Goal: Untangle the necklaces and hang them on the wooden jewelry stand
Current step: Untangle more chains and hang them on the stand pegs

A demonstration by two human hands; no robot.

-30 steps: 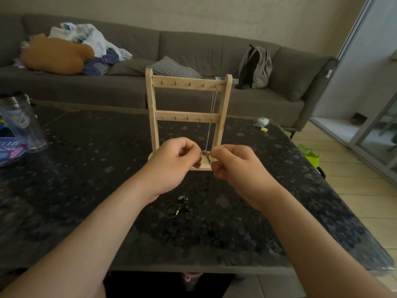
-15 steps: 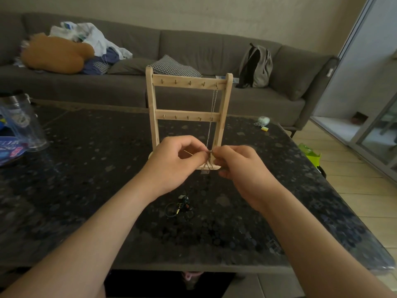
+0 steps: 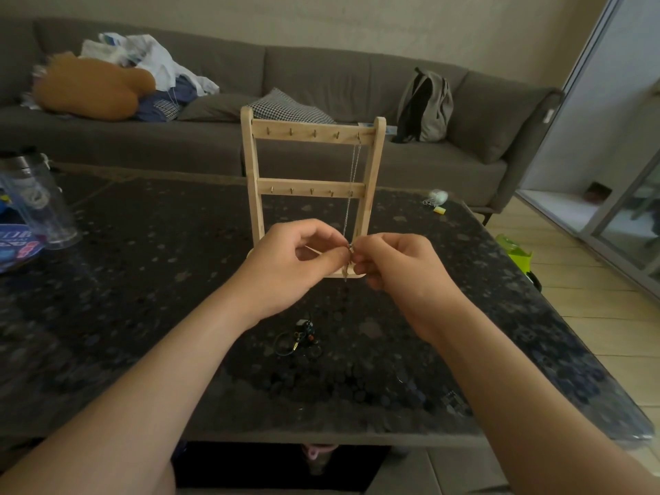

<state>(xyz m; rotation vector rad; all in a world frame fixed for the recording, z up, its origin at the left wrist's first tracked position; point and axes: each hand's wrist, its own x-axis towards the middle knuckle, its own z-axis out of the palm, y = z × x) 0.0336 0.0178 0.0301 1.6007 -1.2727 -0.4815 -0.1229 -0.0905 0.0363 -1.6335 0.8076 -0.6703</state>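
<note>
A wooden jewelry stand (image 3: 312,134) with two rows of small hooks stands upright on the dark speckled table (image 3: 143,280). A thin silver necklace (image 3: 351,187) hangs from the rightmost top hook down to my hands. My left hand (image 3: 296,259) and my right hand (image 3: 389,262) meet in front of the stand's base, and both pinch the lower end of that chain, where a small pendant dangles between the fingertips. A dark tangled necklace (image 3: 300,339) with a cord loop lies on the table below my hands.
A clear plastic tumbler (image 3: 39,201) and a blue packet (image 3: 16,244) sit at the table's left edge. Small white and yellow items (image 3: 437,200) lie at the far right corner. A grey sofa (image 3: 321,83) with clothes, cushions and a backpack is behind.
My hands stay together at the chain's lower end; the fingers shifted slightly, and the pendant now hangs just below the fingertips. The stand and the dark necklace have not moved.
</note>
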